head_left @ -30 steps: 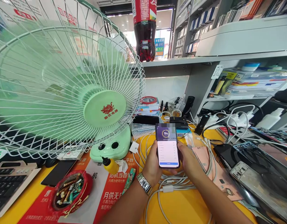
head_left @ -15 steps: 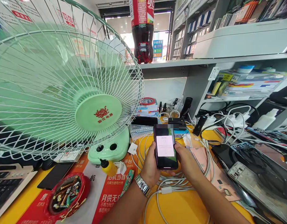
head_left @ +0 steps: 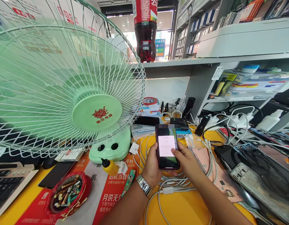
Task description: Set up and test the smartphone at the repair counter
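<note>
Smartphone: a slim dark-framed handset [head_left: 168, 162], screen lit and facing up, tilted toward the wearer; a white pop-up panel sits mid-screen over a dark picture with some green, its print too small to read, and a blurred strip covers the top edge.
Place: held above the yellow desk [head_left: 179, 207], between the two hands, with coiled white cables [head_left: 177, 184] lying below and just nearer the wearer.
Left grip: the left hand [head_left: 151, 162] is closed around the phone's left side, thumb along the edge; a metal-banded wristwatch [head_left: 144, 185] circles that wrist.
Right grip: the right hand [head_left: 185, 159] is at the phone's right side, its thumb over the pop-up's lower right corner; the other fingers are mostly hidden, so I cannot tell whether they clasp the handset.
Screen change: one second ago it showed a purple header with a 96% dial above a white list; half a second ago the pop-up was already up, with the right thumb at the edge instead of over the panel.
Fan: the pale green desk fan [head_left: 97, 112] stands to the left; its head has turned slightly leftward since the first frame.
Nearby: a yellow nozzle bottle [head_left: 111, 168] stands by the fan's base.
</note>
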`<state>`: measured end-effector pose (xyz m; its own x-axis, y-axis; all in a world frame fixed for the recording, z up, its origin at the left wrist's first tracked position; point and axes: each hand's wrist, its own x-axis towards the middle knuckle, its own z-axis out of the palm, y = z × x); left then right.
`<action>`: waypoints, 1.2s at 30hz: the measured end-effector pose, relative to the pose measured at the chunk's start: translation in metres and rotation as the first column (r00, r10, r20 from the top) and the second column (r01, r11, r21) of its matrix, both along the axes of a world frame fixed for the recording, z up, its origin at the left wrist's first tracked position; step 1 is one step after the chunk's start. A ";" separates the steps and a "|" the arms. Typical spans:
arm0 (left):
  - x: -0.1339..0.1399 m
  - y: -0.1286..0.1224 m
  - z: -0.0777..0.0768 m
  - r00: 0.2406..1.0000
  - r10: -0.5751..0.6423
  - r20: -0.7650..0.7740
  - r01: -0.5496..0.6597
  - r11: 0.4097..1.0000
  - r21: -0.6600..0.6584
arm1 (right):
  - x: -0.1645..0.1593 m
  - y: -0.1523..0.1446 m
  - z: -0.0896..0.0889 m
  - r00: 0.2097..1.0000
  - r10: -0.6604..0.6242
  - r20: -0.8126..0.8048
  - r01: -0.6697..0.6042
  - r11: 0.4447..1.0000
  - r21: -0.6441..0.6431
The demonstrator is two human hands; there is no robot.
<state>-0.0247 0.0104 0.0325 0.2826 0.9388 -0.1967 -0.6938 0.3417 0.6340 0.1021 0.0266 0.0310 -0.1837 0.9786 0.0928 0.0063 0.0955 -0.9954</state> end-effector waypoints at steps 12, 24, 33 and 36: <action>-0.001 -0.001 0.005 1.000 -0.014 -0.009 0.014 1.000 -0.016 | 0.001 0.000 -0.001 0.998 -0.029 -0.057 0.027 0.999 -0.034; -0.010 0.004 0.011 1.000 0.022 -0.003 -0.022 0.999 -0.029 | -0.005 -0.008 0.007 0.969 0.204 -0.140 -0.205 0.979 0.006; -0.008 0.007 0.004 0.999 0.033 0.003 -0.033 0.999 -0.013 | -0.005 -0.011 0.010 0.937 0.303 -0.174 -0.309 0.951 -0.011; -0.008 0.007 0.002 0.999 0.036 0.004 -0.036 0.999 0.015 | -0.003 -0.011 0.010 0.936 0.317 -0.151 -0.321 0.947 -0.003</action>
<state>-0.0325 0.0174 0.0345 0.2492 0.9514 -0.1810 -0.7081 0.3065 0.6362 0.0989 0.0152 0.0410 -0.4731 0.8733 0.1162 -0.1658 0.0412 -0.9853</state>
